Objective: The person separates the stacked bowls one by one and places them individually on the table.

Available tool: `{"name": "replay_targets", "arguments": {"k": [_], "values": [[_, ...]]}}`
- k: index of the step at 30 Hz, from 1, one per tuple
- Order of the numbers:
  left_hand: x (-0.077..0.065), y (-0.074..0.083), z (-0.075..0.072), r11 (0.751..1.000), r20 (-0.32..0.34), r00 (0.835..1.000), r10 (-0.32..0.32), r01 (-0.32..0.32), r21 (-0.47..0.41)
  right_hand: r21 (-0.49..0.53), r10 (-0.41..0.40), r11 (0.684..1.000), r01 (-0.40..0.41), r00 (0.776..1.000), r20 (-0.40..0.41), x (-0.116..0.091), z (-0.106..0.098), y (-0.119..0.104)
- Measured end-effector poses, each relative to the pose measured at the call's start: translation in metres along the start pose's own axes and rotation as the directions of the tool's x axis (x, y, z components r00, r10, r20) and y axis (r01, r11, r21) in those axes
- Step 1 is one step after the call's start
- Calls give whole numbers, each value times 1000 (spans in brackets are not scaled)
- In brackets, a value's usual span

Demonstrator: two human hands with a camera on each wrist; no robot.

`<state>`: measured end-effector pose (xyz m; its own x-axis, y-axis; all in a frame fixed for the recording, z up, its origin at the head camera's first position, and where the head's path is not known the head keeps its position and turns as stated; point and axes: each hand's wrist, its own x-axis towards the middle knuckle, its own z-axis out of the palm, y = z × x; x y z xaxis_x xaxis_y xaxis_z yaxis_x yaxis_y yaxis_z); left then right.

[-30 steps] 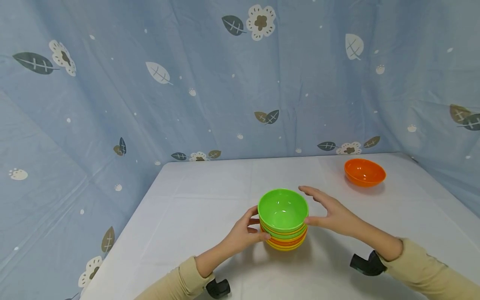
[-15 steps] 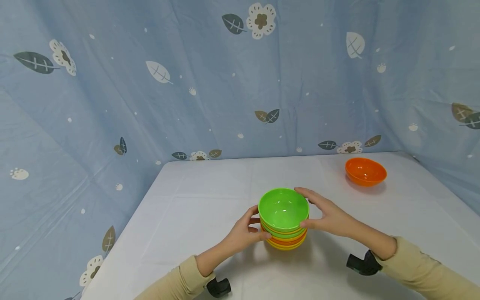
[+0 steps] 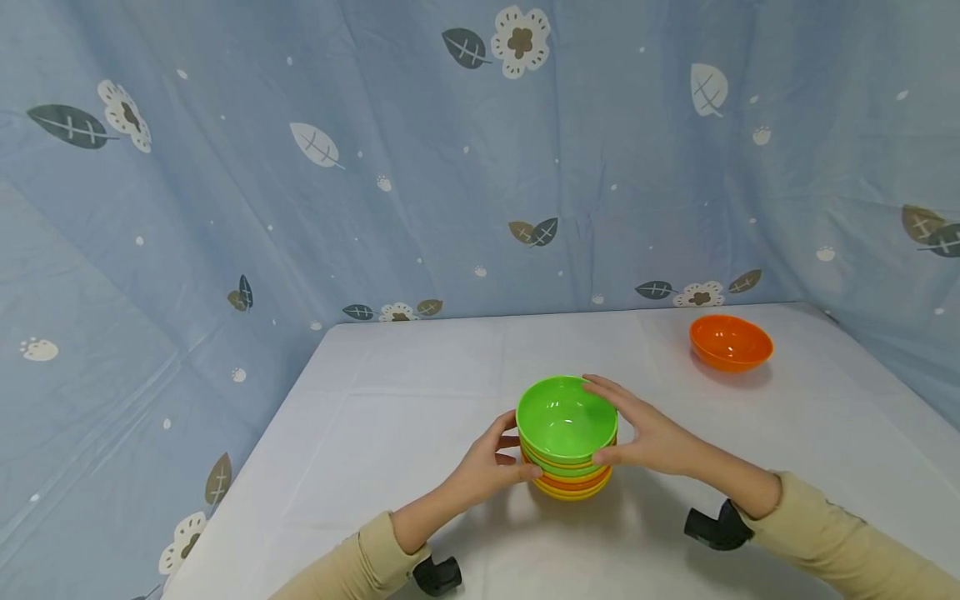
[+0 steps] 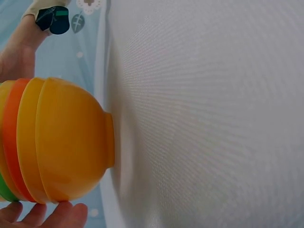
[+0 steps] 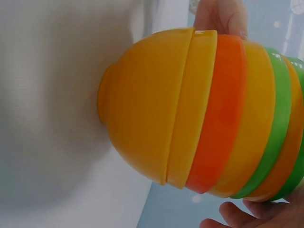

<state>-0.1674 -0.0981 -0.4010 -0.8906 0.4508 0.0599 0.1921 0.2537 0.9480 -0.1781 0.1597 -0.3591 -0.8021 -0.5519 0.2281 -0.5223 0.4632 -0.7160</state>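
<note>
A stack of nested bowls stands upright on the white-covered table. Its top green bowl [image 3: 566,421] has more green, yellow and orange rims under it, and a yellow bowl [image 4: 71,142] forms the base. My left hand [image 3: 483,471] holds the stack's left side, thumb at the front and fingers curled around the back. On the right, my right hand [image 3: 648,429] spans the upper bowls, its thumb by the front side and its extended fingers over the far rim. In the right wrist view the right fingers [image 5: 237,216] lie close beside the upper rims; firm contact is unclear.
A single orange bowl [image 3: 731,343] sits apart at the table's back right. Blue patterned cloth [image 3: 480,167] hangs behind and beside the white table [image 3: 405,375]. Black wrist devices [image 3: 718,527] are worn on both wrists.
My right hand has moved left, from just beside the stack to over the top bowl's right rim. The left hand and the stack have stayed in place.
</note>
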Motion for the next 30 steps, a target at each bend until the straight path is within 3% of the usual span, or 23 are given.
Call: {"name": "replay_targets", "arguments": {"k": [18,30], "values": [[-1,-1,0,1000,4,1000,9,-9,4,-28,-35,999,32,994,-101,-1,6,5],[0,-3,1,1000,4,1000,3,-3,5,-46,-44,998,39,993,-109,-1,4,6]]}}
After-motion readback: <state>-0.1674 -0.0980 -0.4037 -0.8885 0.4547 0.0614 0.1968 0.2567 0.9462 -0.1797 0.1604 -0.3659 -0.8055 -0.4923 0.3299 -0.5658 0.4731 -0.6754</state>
